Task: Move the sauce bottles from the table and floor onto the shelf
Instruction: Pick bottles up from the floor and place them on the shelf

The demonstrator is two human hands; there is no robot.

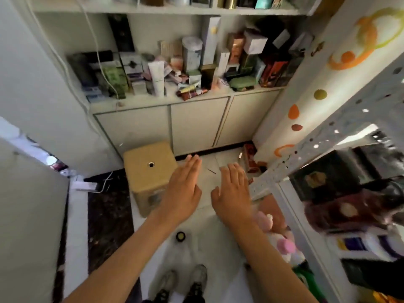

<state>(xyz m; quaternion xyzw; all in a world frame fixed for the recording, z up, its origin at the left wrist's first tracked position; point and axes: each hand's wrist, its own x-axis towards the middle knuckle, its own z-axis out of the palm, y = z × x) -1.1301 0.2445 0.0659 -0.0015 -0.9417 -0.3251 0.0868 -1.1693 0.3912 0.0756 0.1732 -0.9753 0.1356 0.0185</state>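
My left hand (183, 189) and my right hand (232, 191) are stretched out side by side over the white floor, palms down, fingers straight, holding nothing. On the floor at the lower right stand bottles with pink caps (285, 246), partly hidden behind my right forearm. A perforated metal shelf rack (323, 136) rises on the right, with dark blurred bottles (341, 206) on its lower level. No sauce bottle is in either hand.
A tan cardboard box (150, 171) sits on the floor left of my hands. A small round jar (180, 236) lies near my feet. A white wall unit (196, 121) behind holds many boxes and tubes. A red box (251, 158) leans in the corner.
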